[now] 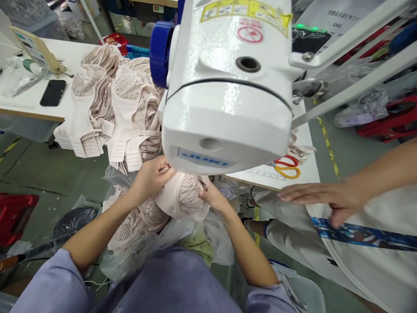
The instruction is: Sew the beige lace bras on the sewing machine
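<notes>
Two-handed pinch, fingers closed.
My left hand (pixel 151 177) and right hand (pixel 213 196) both clamp one beige lace bra (pixel 184 198) under one white sewing machine (pixel 228 108).

Left of the sewing machine (pixel 228 87) a pile of bras (pixel 114 108) lies on the counter (pixel 306 143); scissors (pixel 286 167) lie to its right. One bra (pixel 182 198) sits below the machine's head.

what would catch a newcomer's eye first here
The big white sewing machine fills the upper middle. Just under it, the left hand and right hand pinch a beige lace bra, with a pile of matching bras on the table to the left. Another person's hand shows at the right.
</notes>
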### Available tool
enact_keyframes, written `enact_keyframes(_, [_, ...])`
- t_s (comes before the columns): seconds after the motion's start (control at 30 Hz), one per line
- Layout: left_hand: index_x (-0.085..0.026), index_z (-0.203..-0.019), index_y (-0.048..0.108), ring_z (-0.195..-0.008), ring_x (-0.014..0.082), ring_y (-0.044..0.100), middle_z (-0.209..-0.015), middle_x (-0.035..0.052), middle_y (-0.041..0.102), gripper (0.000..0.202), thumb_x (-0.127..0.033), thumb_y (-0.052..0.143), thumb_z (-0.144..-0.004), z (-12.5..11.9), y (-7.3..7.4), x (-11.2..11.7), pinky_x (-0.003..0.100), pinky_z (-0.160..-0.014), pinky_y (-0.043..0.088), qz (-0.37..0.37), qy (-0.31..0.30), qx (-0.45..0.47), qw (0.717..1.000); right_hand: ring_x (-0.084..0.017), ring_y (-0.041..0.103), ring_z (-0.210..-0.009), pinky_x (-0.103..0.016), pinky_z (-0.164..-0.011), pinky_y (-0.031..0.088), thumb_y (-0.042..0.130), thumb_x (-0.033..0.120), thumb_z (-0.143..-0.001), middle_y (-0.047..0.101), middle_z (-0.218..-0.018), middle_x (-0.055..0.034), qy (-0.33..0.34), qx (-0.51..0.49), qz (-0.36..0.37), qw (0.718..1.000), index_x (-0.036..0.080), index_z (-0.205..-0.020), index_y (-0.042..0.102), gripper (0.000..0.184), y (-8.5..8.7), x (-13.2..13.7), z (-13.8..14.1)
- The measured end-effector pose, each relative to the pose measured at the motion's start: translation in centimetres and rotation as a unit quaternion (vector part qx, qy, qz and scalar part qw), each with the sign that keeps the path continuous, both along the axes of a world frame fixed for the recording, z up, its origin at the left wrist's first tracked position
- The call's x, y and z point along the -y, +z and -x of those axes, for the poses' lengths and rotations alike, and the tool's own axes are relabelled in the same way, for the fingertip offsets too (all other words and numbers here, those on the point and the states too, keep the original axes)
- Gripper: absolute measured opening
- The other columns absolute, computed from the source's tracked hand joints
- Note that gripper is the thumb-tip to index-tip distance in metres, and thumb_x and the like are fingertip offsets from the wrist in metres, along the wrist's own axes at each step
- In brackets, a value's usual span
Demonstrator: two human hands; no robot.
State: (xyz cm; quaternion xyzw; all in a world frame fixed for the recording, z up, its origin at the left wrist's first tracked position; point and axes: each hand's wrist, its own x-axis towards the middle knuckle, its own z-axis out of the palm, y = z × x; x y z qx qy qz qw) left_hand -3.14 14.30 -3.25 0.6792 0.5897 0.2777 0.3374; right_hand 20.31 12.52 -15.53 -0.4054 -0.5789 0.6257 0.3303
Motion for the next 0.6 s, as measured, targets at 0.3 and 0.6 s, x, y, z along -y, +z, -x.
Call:
enact_keyframes(0.3, [-0.019,-0.078,0.057,-0.055,0.0109,0.044,-0.059,-0.0047,0.048,0.015,-0.028,0.059,-0.089,1.2,-0.4,0.7,0.024,-0.053,0.031,0.012,0.009,-0.004,1.0,-0.023,0.073,-0.085,-0.037,-0.085,0.057,0.088,0.049,-0.067,0.078,-0.092,-0.0073,0.056,-0.132,0.22,0.965,0.018,-0.093,0.076,0.043,-4.7,4.6,-3.0])
enact_keyframes(0.6, [-0.019,-0.097,0.064,-0.083,0.0173,0.062,-0.093,0.0044,0.066,0.014,-0.031,0.058,-0.093,1.7,-1.1,1.9,0.027,-0.07,0.048,-0.045,-0.001,-0.008,0.999,-0.016,0.063,-0.057,-0.026,-0.059,0.052,0.085,0.057,-0.067,0.073,-0.067,-0.002,-0.077,-0.149,0.204,0.964,0.021,-0.076,0.075,0.038,-2.4,6.9,-5.2])
